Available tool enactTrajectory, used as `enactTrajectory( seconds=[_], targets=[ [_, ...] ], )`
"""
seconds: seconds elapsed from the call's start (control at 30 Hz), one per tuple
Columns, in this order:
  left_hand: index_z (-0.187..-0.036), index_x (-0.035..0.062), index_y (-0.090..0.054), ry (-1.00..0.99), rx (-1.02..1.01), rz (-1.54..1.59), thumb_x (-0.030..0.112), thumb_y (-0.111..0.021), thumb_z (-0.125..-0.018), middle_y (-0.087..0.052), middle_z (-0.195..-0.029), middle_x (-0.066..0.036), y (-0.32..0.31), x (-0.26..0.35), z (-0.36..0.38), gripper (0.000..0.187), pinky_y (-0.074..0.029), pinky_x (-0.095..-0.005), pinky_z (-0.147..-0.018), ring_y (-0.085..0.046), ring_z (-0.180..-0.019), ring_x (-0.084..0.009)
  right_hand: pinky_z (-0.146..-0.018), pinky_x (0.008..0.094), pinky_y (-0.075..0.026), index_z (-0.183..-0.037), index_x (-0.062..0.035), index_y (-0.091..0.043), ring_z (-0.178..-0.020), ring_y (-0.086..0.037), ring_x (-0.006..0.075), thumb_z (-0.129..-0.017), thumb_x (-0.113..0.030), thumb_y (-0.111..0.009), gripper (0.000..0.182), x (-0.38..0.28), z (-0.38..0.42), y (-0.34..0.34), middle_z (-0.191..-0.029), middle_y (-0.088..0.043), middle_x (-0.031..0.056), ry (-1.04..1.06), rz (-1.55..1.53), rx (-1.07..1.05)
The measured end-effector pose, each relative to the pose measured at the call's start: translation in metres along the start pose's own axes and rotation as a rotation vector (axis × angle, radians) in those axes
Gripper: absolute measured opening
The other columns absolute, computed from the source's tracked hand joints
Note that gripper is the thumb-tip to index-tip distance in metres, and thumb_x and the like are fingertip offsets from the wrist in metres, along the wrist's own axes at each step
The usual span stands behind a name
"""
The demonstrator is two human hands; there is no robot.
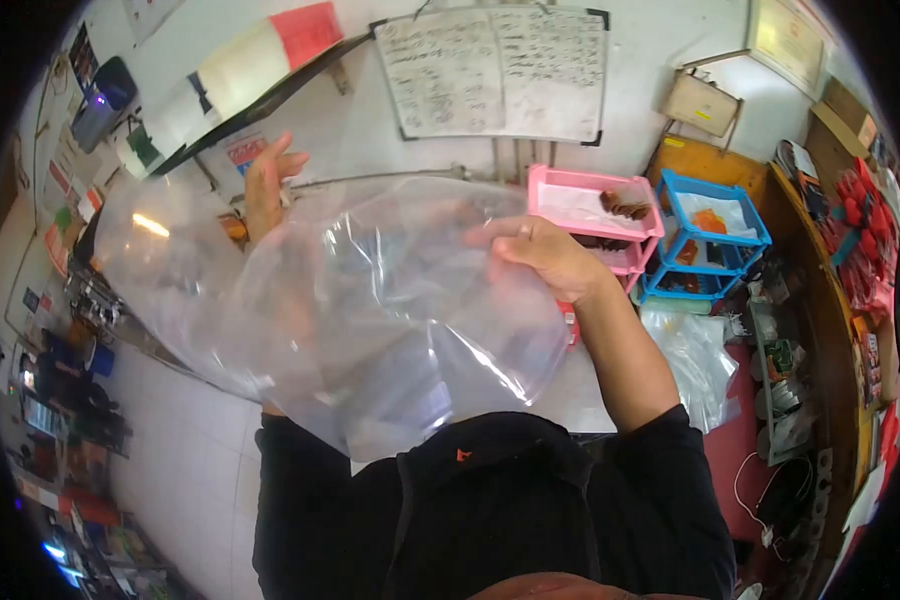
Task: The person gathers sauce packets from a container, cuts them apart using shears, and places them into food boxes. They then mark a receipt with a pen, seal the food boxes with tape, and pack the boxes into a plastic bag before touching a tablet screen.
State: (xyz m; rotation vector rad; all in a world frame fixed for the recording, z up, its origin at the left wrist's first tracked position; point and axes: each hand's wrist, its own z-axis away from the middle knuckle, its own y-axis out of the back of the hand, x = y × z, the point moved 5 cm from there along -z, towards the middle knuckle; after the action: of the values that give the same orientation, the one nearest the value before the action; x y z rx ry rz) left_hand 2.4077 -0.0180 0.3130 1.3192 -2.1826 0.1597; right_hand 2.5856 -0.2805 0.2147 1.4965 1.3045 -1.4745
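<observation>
A large transparent plastic bag (400, 330) spreads across the front of my body, puffed out and creased. My right hand (545, 255) grips its upper right part, the thumb pressed against the fingers over the film. Beyond the bag's upper left side, my left hand (267, 185) is raised with its fingers apart and holds nothing that I can see. The bag covers my left forearm and blurs what lies behind it.
A pink tiered rack (595, 205) and a blue tiered rack (710, 240) hold small brownish items. More plastic bags (690, 360) lie at right. A whiteboard (495, 75) with writing hangs on the wall, and a slanted shelf (260, 105) juts out at upper left.
</observation>
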Motion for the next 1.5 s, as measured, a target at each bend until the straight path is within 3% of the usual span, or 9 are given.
enactTrajectory(
  seconds=[0.27,0.47,0.63,0.83,1.03,1.17,1.23,1.33,1.5],
  targets=[
    [-0.144,0.0122,-0.04,-1.177,0.204,-0.485,0.047,-0.063,-0.088,-0.057,-0.121,-0.016,0.071,-0.019,0.02,0.071,-0.043,-0.0397,-0.093,-0.058,-0.099,-0.0267,-0.065,0.026,-0.054,-0.095,-0.0018,-0.069,-0.069,-0.067,0.0144,-0.087,-0.013,-0.07,0.014,0.049,-0.041,-0.048,-0.081,-0.07,0.0072,0.005,-0.269,-0.01],
    [-0.129,0.0086,-0.057,0.207,-0.766,-0.944,0.028,-0.081,-0.072,-0.064,-0.111,-0.017,0.145,-0.216,0.069,0.064,-0.047,-0.0423,-0.087,-0.061,-0.098,-0.0341,-0.062,0.0249,-0.048,-0.071,-0.005,-0.057,-0.069,-0.06,0.0103,-0.08,0.0,-0.074,0.02,0.105,-0.049,-0.039,-0.074,-0.065,0.0052,0.055,-0.04,0.382],
    [-0.08,0.0058,-0.06,0.601,-0.282,-0.333,0.02,-0.062,-0.091,-0.051,-0.069,0.003,0.142,-0.119,0.097,0.018,-0.04,-0.0251,-0.061,-0.046,-0.066,-0.0083,-0.062,0.0297,-0.049,-0.068,-0.0075,-0.049,-0.069,-0.06,0.0111,-0.08,-0.004,-0.076,0.029,0.131,-0.045,-0.054,-0.074,-0.065,0.006,-0.013,-0.251,0.418],
    [-0.087,0.0003,-0.064,0.634,-0.807,0.015,0.023,-0.068,-0.088,-0.061,-0.078,-0.003,-0.016,-0.082,0.216,0.023,-0.046,-0.0276,-0.068,-0.056,-0.072,-0.0136,-0.059,0.0337,-0.049,-0.067,-0.0045,-0.053,-0.068,-0.064,0.0164,-0.071,-0.011,-0.081,0.029,0.2,-0.059,-0.123,-0.074,-0.066,0.0093,0.048,0.546,0.398],
    [-0.071,0.0047,-0.057,1.197,-0.49,0.638,0.027,-0.069,-0.089,-0.057,-0.073,0.003,-0.058,-0.12,0.289,0.031,-0.039,-0.0257,-0.06,-0.047,-0.067,-0.0056,-0.057,0.0351,-0.045,-0.07,-0.0023,-0.057,-0.059,-0.052,0.0146,-0.069,-0.022,-0.082,0.032,0.239,-0.04,-0.122,-0.063,-0.055,0.0101,0.033,0.637,0.334],
    [-0.067,0.0062,-0.058,1.064,-0.563,0.658,0.023,-0.071,-0.087,-0.053,-0.069,0.005,-0.044,-0.125,0.281,0.029,-0.038,-0.025,-0.058,-0.044,-0.064,-0.0053,-0.057,0.0339,-0.042,-0.068,-0.0014,-0.054,-0.059,-0.042,0.0143,-0.08,-0.02,-0.074,0.03,0.233,-0.024,-0.085,-0.063,-0.05,0.0049,-0.206,0.691,0.382],
    [-0.065,0.0077,-0.057,0.909,-0.675,0.435,0.02,-0.071,-0.086,-0.052,-0.068,0.005,-0.031,-0.132,0.274,0.028,-0.038,-0.0249,-0.057,-0.044,-0.062,-0.0055,-0.056,0.0339,-0.046,-0.072,-0.0057,-0.055,-0.061,-0.059,0.0205,-0.083,-0.005,-0.063,0.014,0.266,-0.013,-0.034,-0.07,-0.061,0.0088,0.262,0.181,0.842],
    [-0.064,0.0088,-0.059,1.01,-0.666,0.102,0.016,-0.071,-0.084,-0.052,-0.067,0.005,-0.02,-0.185,0.294,0.025,-0.037,-0.0252,-0.054,-0.044,-0.06,-0.0055,-0.055,0.0345,-0.048,-0.081,-0.0084,-0.053,-0.06,-0.056,0.019,-0.086,0.003,-0.049,0.014,0.227,0.0,-0.01,-0.073,-0.06,0.006,-0.005,-0.612,1.149],
    [-0.066,0.0109,-0.052,1.177,-0.095,0.255,0.016,-0.066,-0.088,-0.051,-0.063,0.003,-0.015,-0.265,0.302,0.027,-0.037,-0.0269,-0.05,-0.044,-0.053,-0.008,-0.055,0.0343,-0.046,-0.089,-0.0112,-0.054,-0.056,-0.051,0.0165,-0.088,-0.001,-0.052,0.01,0.25,0.001,-0.061,-0.068,-0.053,0.0039,-0.314,-0.73,0.395]
  ],
)
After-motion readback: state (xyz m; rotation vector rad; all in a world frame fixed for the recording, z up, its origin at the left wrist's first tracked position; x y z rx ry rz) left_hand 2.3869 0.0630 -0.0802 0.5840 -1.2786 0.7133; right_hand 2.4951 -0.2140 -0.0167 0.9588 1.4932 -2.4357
